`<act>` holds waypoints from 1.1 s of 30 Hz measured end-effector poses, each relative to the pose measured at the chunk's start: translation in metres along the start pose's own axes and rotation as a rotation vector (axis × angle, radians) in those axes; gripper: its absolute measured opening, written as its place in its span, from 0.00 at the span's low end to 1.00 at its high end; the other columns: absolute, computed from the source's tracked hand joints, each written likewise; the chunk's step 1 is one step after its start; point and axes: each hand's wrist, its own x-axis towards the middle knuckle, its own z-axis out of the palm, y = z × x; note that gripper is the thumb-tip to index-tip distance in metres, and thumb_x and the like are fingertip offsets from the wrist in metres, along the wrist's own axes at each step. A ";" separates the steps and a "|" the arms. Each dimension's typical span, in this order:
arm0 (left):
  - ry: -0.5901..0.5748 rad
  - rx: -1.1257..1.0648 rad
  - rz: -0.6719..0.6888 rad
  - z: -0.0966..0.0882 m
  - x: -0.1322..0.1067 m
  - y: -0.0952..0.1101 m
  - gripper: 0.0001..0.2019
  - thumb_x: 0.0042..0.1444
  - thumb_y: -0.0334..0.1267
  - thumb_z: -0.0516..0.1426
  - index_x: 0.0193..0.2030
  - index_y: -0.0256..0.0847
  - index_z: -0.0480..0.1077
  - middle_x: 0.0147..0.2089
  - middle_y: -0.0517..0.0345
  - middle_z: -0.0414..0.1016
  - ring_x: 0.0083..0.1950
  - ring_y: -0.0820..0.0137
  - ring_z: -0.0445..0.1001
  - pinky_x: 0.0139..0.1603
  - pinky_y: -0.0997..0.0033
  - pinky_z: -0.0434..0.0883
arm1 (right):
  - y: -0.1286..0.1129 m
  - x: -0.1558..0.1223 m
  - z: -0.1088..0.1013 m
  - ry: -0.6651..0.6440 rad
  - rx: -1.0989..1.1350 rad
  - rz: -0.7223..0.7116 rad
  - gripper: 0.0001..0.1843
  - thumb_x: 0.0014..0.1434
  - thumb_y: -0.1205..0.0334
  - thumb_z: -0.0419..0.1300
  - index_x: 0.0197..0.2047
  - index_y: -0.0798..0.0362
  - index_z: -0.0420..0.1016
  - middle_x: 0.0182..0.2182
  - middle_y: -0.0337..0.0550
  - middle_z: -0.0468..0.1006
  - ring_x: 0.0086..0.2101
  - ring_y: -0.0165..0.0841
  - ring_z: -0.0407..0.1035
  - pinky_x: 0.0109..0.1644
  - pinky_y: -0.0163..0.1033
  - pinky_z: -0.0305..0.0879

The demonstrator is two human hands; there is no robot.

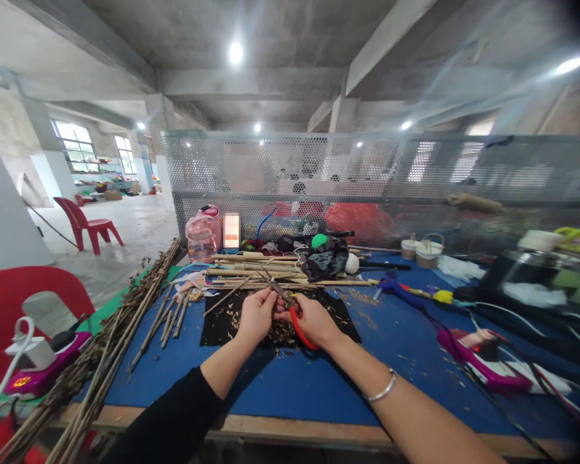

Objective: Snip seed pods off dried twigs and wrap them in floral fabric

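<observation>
My right hand [314,317] grips scissors [298,327] with red handles. Their metal blades point away and up to the left, over a black cloth [214,327]. Close beside the blades, my left hand [257,314] is closed in a pinch; what its fingertips hold is too small and partly hidden to name. Under both hands lies a heap of dry brown plant scraps [281,336], with pale shavings scattered over the cloth. Just behind the cloth, several bamboo sticks [256,274] lie crosswise. Short cut stems [167,325] rest left of it.
Long dried stalks [120,322] run along the blue table's [270,393] left side. Power strips [483,364] with cables sit at the right, and another [48,367] at the left. A perforated metal screen [290,167] stands behind. Red chairs [89,225] are at the left.
</observation>
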 end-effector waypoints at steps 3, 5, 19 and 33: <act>0.018 0.023 -0.015 0.000 0.000 0.002 0.13 0.46 0.45 0.59 0.27 0.35 0.69 0.24 0.59 0.70 0.22 0.77 0.67 0.20 0.79 0.66 | 0.002 0.001 -0.001 -0.014 -0.026 -0.001 0.17 0.54 0.46 0.56 0.29 0.52 0.63 0.23 0.40 0.71 0.23 0.30 0.63 0.28 0.33 0.53; 0.023 0.059 -0.022 -0.001 -0.002 0.005 0.13 0.46 0.45 0.58 0.28 0.35 0.69 0.23 0.59 0.70 0.21 0.77 0.67 0.17 0.80 0.63 | 0.002 0.002 -0.002 -0.020 -0.042 0.007 0.17 0.54 0.46 0.56 0.30 0.53 0.64 0.24 0.40 0.72 0.23 0.29 0.64 0.28 0.33 0.53; -0.039 0.106 -0.083 -0.006 -0.002 0.016 0.16 0.46 0.49 0.57 0.22 0.36 0.66 0.18 0.62 0.65 0.15 0.81 0.58 0.13 0.82 0.50 | 0.008 0.004 -0.009 -0.050 -0.130 -0.006 0.20 0.54 0.43 0.55 0.30 0.52 0.65 0.24 0.40 0.72 0.25 0.30 0.65 0.27 0.33 0.50; -0.100 0.227 -0.029 -0.009 -0.004 0.013 0.18 0.51 0.50 0.55 0.21 0.35 0.67 0.17 0.61 0.65 0.18 0.79 0.59 0.19 0.80 0.54 | -0.005 0.002 -0.013 -0.024 -0.050 0.053 0.19 0.48 0.45 0.61 0.33 0.52 0.64 0.27 0.38 0.71 0.26 0.30 0.64 0.29 0.33 0.51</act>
